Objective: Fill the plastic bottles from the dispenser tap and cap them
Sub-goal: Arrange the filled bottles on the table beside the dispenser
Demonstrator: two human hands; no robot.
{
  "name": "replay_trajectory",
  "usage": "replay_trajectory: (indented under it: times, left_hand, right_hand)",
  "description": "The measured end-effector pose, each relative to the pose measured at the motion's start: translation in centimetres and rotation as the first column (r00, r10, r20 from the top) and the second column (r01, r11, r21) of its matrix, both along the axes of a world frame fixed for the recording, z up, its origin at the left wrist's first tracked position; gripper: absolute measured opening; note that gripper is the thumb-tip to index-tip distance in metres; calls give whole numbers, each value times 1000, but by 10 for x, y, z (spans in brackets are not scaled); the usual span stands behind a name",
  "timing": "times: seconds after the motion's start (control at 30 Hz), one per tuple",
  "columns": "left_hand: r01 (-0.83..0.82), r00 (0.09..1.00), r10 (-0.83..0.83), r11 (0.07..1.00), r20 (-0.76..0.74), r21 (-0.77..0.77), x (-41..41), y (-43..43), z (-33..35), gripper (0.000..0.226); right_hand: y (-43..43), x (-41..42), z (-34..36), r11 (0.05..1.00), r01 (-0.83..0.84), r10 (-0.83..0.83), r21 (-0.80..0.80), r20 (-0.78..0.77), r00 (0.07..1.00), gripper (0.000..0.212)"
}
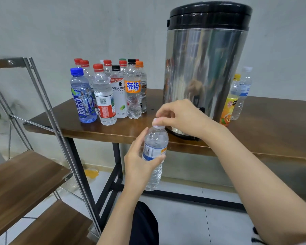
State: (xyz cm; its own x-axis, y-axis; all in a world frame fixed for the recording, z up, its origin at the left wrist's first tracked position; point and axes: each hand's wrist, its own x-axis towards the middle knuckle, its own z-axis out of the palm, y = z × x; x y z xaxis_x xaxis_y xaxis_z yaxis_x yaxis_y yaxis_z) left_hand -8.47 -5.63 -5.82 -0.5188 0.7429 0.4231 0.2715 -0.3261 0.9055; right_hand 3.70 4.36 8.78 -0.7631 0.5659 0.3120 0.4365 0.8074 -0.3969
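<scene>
The left hand (140, 159) gripped the clear bottle (155, 156) at its label band, upright in front of the table (272, 121) edge. The right hand (180, 115) pinched the white cap (156, 121) at the neck (apparently full, thus heavy). Thin walls would buckle; grip lightly.

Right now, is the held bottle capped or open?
Cap on: the white cap sits on the bottle, pinched by the right hand, while the left hand grips its body. Tight or not: cannot tell.
</scene>
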Motion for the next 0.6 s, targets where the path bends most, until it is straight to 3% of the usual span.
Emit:
replay_trajectory:
  times: [0.13,0.23,0.37,0.47,0.6]
  left_hand:
    - [-22,1000,22,1000,3,2,-8,2,0,89]
    - [-26,1000,26,1000,2,1,-12,3,-1,89]
    - [-80,997,79,996,17,38,-26,5,14,91]
    - [-160,987,157,981,40,106,-48,13,49,90]
    - [-273,957,285,947,-50,169,-82,42,94,90]
  right_hand:
    - [2,-9,-5,991,-111,108,-79,-48,993,35]
    - [3,-18,-9,995,-60,50,-77,-123,991,30]
    - [3,-31,-18,996,-28,2,-85,-292,956,45]
    - [10,-42,-28,997,27,-53,-69,-407,912,38]
    - [21,-62,-48,994,56,-92,-95,-435,896,36]
